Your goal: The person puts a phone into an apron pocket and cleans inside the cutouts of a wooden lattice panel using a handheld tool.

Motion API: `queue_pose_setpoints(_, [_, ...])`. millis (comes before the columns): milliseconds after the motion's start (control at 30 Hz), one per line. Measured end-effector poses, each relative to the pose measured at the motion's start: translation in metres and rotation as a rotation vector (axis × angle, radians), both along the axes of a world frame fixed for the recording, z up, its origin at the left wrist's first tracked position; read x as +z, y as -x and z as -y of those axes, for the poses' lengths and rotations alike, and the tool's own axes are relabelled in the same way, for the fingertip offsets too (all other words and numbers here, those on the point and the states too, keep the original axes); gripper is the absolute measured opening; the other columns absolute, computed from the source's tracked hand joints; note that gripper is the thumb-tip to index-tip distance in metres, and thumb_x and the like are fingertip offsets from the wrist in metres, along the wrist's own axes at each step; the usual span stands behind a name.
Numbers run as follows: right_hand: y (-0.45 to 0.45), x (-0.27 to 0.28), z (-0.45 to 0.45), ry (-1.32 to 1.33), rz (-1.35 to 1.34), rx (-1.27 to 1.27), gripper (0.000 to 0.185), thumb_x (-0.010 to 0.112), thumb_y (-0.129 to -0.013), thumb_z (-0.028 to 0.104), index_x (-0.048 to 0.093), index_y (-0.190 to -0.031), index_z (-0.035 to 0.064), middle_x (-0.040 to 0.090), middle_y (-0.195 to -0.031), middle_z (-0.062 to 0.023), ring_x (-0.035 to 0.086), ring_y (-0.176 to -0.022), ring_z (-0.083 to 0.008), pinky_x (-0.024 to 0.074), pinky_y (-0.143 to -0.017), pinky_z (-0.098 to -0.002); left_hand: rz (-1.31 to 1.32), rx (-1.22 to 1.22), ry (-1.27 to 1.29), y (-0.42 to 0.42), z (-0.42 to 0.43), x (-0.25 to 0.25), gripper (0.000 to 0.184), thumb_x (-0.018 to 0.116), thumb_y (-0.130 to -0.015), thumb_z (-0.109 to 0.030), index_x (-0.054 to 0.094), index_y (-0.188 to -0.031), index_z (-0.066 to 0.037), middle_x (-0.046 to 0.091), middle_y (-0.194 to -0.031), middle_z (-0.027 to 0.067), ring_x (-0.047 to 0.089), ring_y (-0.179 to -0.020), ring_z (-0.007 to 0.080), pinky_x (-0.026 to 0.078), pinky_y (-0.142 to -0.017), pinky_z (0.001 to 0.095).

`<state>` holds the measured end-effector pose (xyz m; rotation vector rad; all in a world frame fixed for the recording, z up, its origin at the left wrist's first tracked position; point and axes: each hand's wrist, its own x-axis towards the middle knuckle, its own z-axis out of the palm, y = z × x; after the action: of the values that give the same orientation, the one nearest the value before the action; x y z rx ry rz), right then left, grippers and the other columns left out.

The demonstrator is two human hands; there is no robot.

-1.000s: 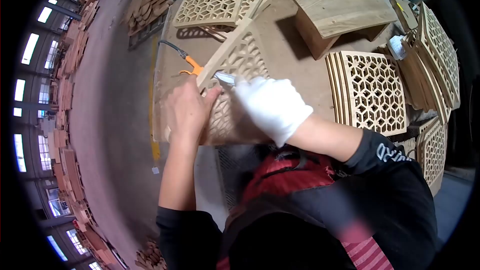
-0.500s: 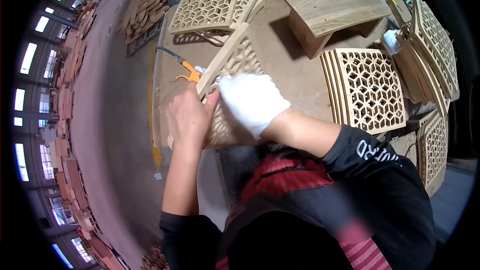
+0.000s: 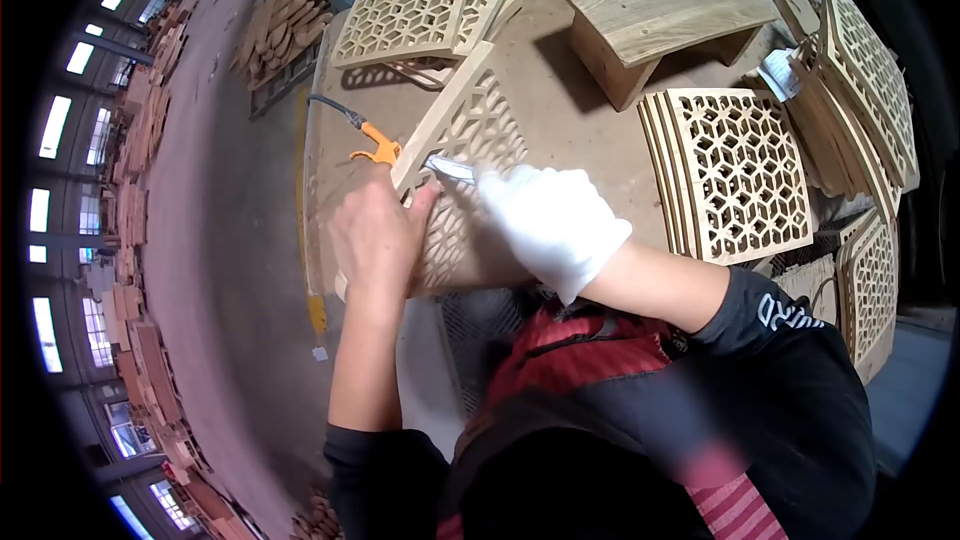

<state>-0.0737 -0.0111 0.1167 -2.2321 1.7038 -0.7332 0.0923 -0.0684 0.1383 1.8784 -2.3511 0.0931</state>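
Orange trigger-handled tool (image 3: 378,145) with dark hose: on the tan worktable (image 3: 590,115), just beyond the left hand (image 3: 375,225). Left hand: bare, closed on the near edge strip of a pale wooden lattice panel (image 3: 485,125). Panel: tilted above the tabletop, between the hands. Slim silver-grey metal blade (image 3: 450,169): tip at the panel's openwork. Right hand (image 3: 555,225): white-gloved, closed around the blade's other end; grip detail cannot be told. Further right: plain wooden bench-shaped piece (image 3: 670,15), then upright-edged lattice stack (image 3: 745,175)

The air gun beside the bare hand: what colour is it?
Orange, with a dark hose, clearest in the head view.
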Motion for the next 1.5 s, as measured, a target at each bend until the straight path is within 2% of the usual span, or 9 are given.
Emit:
queue_pose_setpoints(200, [-0.013,-0.005,0.02,0.3,0.021,0.114,0.012,0.055,-0.086,0.009,0.061,-0.091,-0.0008,0.067,-0.082,-0.0151,0.068,-0.074,-0.0317,0.0551,-0.063,-0.0404,-0.019,-0.023,0.026,-0.004,-0.002,-0.008,0.044,0.08,-0.075,-0.039,0.065,-0.091,0.0,0.068,-0.079,0.0227,0.066,-0.076,0.0416,0.052,-0.069,0.0482])
queue_pose_setpoints(400, [0.04,-0.005,-0.032,-0.314,-0.047,0.103,0.02,0.052,-0.094,0.022,0.062,-0.1,0.0053,0.066,-0.071,-0.0178,0.068,-0.068,-0.0356,0.0542,-0.062,-0.0457,-0.049,0.064,-0.114,-0.009,0.013,0.006,0.046,0.081,-0.073,-0.037,0.063,-0.094,-0.001,0.068,-0.083,0.0225,0.065,-0.084,0.0421,0.051,-0.073,0.0491])
queue_pose_setpoints(600, [0.056,-0.027,-0.045,-0.25,0.294,-0.052,0.013,0.058,-0.093,0.018,0.062,-0.098,0.0064,0.066,-0.075,-0.0188,0.066,-0.071,-0.038,0.0528,-0.065,-0.0437,-0.371,-0.094,-0.294,-0.054,0.008,0.01,0.045,0.082,-0.071,-0.017,0.065,-0.109,-0.001,0.072,-0.092,0.0183,0.071,-0.086,0.0314,0.053,-0.076,0.0387])
queue_pose_setpoints(700, [0.05,-0.021,-0.043,-0.403,0.586,-0.06,0.015,0.058,-0.094,0.018,0.062,-0.101,0.0051,0.065,-0.074,-0.019,0.066,-0.067,-0.033,0.0522,-0.065,-0.0391,-0.473,0.045,-0.321,-0.065,0.001,0.003,0.038,0.082,-0.07,-0.013,0.066,-0.103,0.001,0.072,-0.088,0.0181,0.071,-0.079,0.0291,0.053,-0.071,0.0371])
queue_pose_setpoints(767, [0.041,-0.021,-0.041,-0.539,0.699,0.01,0.011,0.055,-0.095,0.013,0.061,-0.097,0.0037,0.063,-0.067,-0.0096,0.06,-0.063,-0.017,0.0501,-0.062,-0.0333,-0.486,0.055,-0.263,-0.065,-0.001,-0.003,0.032,0.081,-0.072,-0.013,0.068,-0.098,0.002,0.071,-0.082,0.0192,0.071,-0.071,0.0279,0.053,-0.067,0.0371])
queue_pose_setpoints(833, [0.029,-0.013,-0.038,-0.52,0.779,0.057,0.012,0.054,-0.095,0.014,0.06,-0.092,0.0038,0.061,-0.065,-0.005,0.058,-0.059,-0.0134,0.0483,-0.057,-0.0308,-0.47,0.102,-0.263,-0.055,-0.003,0.001,0.031,0.08,-0.073,-0.014,0.068,-0.097,0.001,0.07,-0.081,0.0202,0.07,-0.07,0.029,0.052,-0.066,0.0381])
queue_pose_setpoints(967, [0.014,0.01,-0.021,-0.727,0.944,0.033,0.015,0.054,-0.095,0.015,0.056,-0.085,0.0044,0.058,-0.063,-0.0021,0.053,-0.052,-0.0075,0.0436,-0.049,-0.0262,-0.422,0.069,-0.115,-0.038,0.004,-0.005,0.034,0.082,-0.074,-0.021,0.068,-0.096,0.0,0.069,-0.081,0.0223,0.067,-0.077,0.0393,0.051,-0.069,0.0441])
queue_pose_setpoints(1133, [0.009,-0.002,-0.008,-0.402,0.593,0.104,0.021,0.058,-0.095,0.025,0.058,-0.096,0.0033,0.061,-0.083,-0.0232,0.059,-0.078,-0.0428,0.0494,-0.07,-0.0438,-0.324,0.084,-0.064,-0.027,0.006,-0.004,0.033,0.082,-0.074,-0.023,0.065,-0.091,0.0,0.068,-0.08,0.0239,0.066,-0.08,0.0413,0.051,-0.071,0.0475])
queue_pose_setpoints(1500, [0.011,-0.008,-0.003,-0.345,0.492,0.13,0.028,0.061,-0.093,0.029,0.056,-0.099,0.0023,0.062,-0.082,-0.0233,0.062,-0.08,-0.0429,0.0505,-0.072,-0.0466,-0.291,0.035,-0.019,-0.028,0.006,-0.009,0.036,0.083,-0.072,-0.024,0.064,-0.09,0.001,0.068,-0.079,0.0233,0.066,-0.077,0.0426,0.051,-0.07,0.0479])
